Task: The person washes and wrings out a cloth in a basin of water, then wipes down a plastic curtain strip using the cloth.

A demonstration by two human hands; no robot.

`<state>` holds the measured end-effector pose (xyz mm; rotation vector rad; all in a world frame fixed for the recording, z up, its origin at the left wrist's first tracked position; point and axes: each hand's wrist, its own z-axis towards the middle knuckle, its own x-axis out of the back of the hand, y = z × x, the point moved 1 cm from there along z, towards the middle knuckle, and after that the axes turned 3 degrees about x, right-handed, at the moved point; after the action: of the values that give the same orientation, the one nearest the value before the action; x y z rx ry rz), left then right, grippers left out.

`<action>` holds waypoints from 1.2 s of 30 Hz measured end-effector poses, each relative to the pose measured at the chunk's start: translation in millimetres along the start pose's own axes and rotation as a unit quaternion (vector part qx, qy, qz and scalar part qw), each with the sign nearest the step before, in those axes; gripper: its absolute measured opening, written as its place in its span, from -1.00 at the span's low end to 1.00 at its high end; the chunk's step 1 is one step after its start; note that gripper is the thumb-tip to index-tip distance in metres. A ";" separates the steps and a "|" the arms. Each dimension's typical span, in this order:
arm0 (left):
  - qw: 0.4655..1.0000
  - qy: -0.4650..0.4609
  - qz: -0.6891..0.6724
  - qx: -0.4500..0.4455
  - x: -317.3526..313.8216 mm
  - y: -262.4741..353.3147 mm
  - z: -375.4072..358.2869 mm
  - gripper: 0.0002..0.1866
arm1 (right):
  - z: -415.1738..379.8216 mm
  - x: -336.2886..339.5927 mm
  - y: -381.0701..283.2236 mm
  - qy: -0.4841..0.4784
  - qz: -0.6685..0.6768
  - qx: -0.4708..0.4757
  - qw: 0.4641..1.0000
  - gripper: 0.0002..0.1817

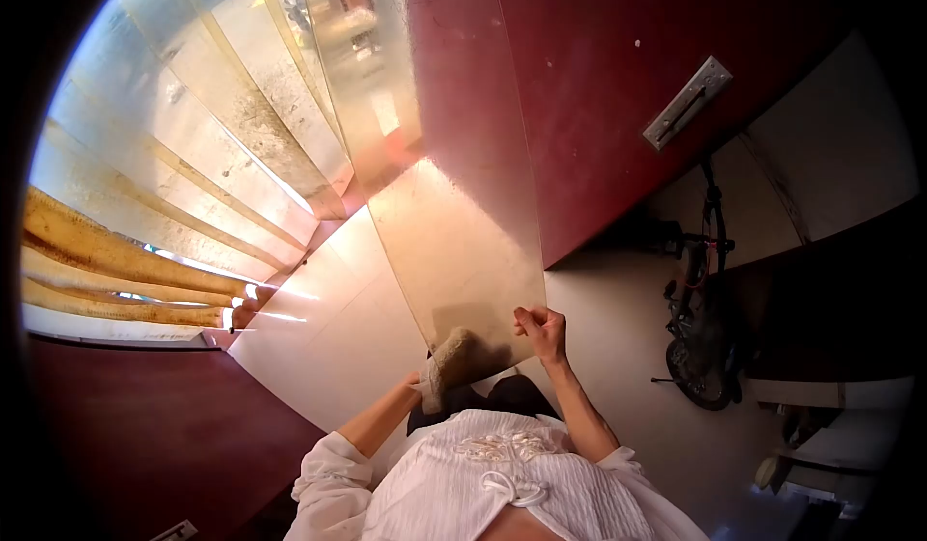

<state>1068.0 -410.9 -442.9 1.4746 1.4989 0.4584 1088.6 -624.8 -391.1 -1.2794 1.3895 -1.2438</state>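
A long see-through plastic curtain strip point(454, 242) hangs down in front of me, its lower end at my lap. Its right edge, near the bottom corner, is pinched in the closed fingers of my right hand point(543, 332). At the strip's lower left, my left hand point(419, 383) is with a beige fuzzy cloth point(446, 360), which lies against the plastic. The cloth covers most of that hand's fingers. A dark blurred shape shows through the strip beside the cloth.
More yellowed plastic strips point(241, 97) hang in the bright doorway to the left, some gathered in folds point(126, 276). A dark red door with a metal handle point(688, 103) stands at upper right. Another red panel point(154, 425) is lower left. A bicycle point(697, 338) leans at right.
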 end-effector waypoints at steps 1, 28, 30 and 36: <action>1.000 0.018 -0.021 -0.006 -3.7 8.2 -11.5 -0.65 | -2.5 -1.4 -10.3 -0.003 -0.023 0.002 1.000 -0.64; 0.988 0.102 0.062 -0.099 -108.5 -81.2 -101.3 -0.78 | -60.8 107.1 -27.2 -0.235 -0.024 -0.017 0.971 -0.63; 0.979 0.130 0.068 -0.143 -110.2 -65.9 -113.7 -0.80 | -74.7 110.7 -3.4 -0.266 0.025 -0.071 0.961 -0.62; 0.886 0.218 -0.151 -0.381 -101.0 -43.9 -143.6 -0.72 | -122.1 103.9 -47.7 -0.152 -0.037 -0.014 0.988 -0.62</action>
<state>909.3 -463.2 -373.4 0.5231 1.5796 1.0888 963.7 -712.8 -322.8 -1.4822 1.1530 -1.0283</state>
